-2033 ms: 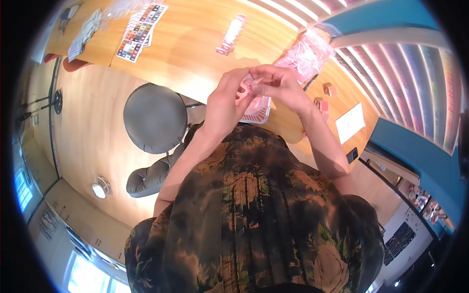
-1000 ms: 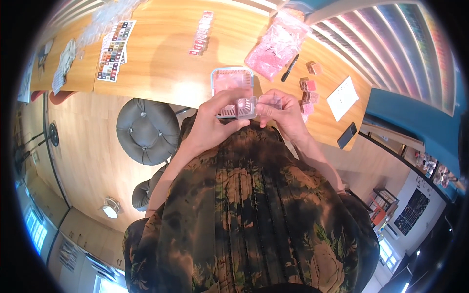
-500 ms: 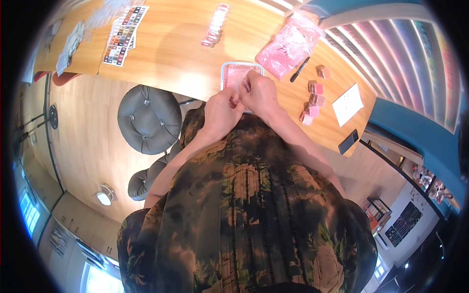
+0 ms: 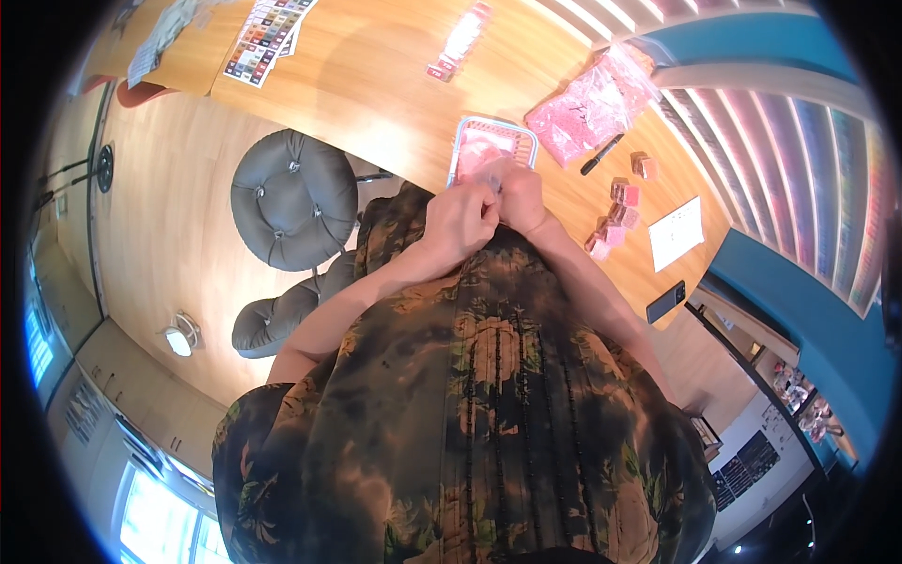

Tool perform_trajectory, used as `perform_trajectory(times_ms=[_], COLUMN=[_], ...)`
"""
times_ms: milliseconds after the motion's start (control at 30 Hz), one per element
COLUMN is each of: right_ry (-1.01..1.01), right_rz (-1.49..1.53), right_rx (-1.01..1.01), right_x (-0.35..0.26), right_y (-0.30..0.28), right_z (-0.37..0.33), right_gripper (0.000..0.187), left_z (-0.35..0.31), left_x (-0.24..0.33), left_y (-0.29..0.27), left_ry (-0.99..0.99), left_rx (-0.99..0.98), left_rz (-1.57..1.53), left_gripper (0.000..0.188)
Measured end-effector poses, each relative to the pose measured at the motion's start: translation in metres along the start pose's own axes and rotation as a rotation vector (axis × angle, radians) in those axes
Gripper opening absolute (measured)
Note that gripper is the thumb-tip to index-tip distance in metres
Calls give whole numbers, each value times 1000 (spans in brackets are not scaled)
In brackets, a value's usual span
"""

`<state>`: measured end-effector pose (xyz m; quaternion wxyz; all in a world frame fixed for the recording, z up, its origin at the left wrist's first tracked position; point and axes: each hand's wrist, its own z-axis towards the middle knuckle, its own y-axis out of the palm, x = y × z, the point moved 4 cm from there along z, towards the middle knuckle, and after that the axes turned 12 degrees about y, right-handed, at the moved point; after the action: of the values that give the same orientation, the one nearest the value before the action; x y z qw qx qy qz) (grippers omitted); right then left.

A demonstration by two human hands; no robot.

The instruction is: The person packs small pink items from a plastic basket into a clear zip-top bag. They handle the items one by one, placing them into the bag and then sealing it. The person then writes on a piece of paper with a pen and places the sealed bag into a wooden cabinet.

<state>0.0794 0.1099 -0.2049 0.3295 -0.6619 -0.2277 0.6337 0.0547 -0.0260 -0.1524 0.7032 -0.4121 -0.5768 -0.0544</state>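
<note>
- Both left hand (image 4: 458, 222) and right hand (image 4: 522, 195), upper centre: fingers curled in; hold cannot be told.
- Clear plastic piece (image 4: 490, 173) beside them: outline unclear.
- Basket (image 4: 520, 138), upper centre: near side hidden.

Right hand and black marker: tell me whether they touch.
Apart. The head view shows a strip of wooden tabletop between the right hand and the black marker, which lies farther to the right.
</note>
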Motion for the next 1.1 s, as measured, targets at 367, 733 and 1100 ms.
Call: perform_trajectory(times_ms=[367,733,1100], right_ry=[746,771,758], right_rz=[986,879,805], right_rx=[-148,10,29], right_x=[14,1,-5], right_y=[-32,-55,-59], right_z=[-11,-18,-16], right_gripper=[3,10,9], left_z=[7,7,8], left_x=[10,17,18], left_y=[-3,-15,-20], left_ry=[-4,-6,-48], left_rx=[35,93,53], left_rz=[-121,-177,-138], left_gripper=[12,15,19])
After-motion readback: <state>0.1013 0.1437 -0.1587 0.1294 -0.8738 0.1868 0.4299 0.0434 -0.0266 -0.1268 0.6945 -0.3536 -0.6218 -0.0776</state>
